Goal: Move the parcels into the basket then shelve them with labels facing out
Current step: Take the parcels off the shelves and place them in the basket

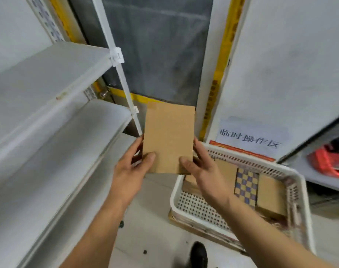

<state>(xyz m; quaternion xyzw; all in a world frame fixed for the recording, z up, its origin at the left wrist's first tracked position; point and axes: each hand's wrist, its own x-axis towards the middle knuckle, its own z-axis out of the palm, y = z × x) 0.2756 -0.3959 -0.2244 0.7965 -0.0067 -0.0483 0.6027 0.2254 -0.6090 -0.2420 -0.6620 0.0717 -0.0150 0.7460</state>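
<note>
I hold a plain brown cardboard parcel (169, 136) up in front of me with both hands. My left hand (131, 167) grips its lower left edge, thumb on the front face. My right hand (199, 167) grips the lower right edge, thumb on the front too. No label shows on the face toward me. Below right, a white perforated basket (300, 182) holds several parcels: brown boxes (271, 194) and a blue-and-yellow checkered one (246, 186). White shelves (48, 78) stand bare on the left.
A white shelf upright (118, 70) runs diagonally behind the parcel. A white panel with a printed paper sign (250, 136) stands behind the basket. A red object (331, 157) lies on a low surface at far right. My dark shoe (198, 254) shows on the floor.
</note>
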